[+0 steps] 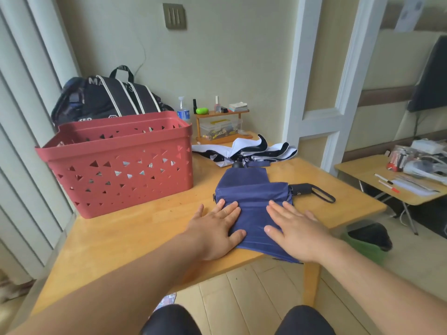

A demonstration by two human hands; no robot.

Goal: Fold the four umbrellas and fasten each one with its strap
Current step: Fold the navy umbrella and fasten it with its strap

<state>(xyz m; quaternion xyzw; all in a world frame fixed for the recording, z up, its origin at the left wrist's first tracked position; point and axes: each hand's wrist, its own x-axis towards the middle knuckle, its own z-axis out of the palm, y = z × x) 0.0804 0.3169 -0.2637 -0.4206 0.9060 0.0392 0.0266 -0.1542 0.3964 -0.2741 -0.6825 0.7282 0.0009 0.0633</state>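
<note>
A navy blue umbrella (251, 189) lies collapsed on the wooden table (135, 233), its cloth spread flat, its black handle with wrist loop (307, 189) pointing right. My left hand (217, 226) lies flat with straight fingers on the cloth's left edge. My right hand (292, 228) presses flat on the cloth's right part, near the table's front edge. Behind it a white umbrella with black trim (244, 151) lies loose and unfolded. Any strap on the blue umbrella is hidden.
A red plastic basket (116, 163) with triangular holes stands on the table's left. A black backpack (108, 97) leans behind it. A small wooden shelf (220, 124) with bottles stands at the back wall. A side table (399, 180) with pens stands to the right.
</note>
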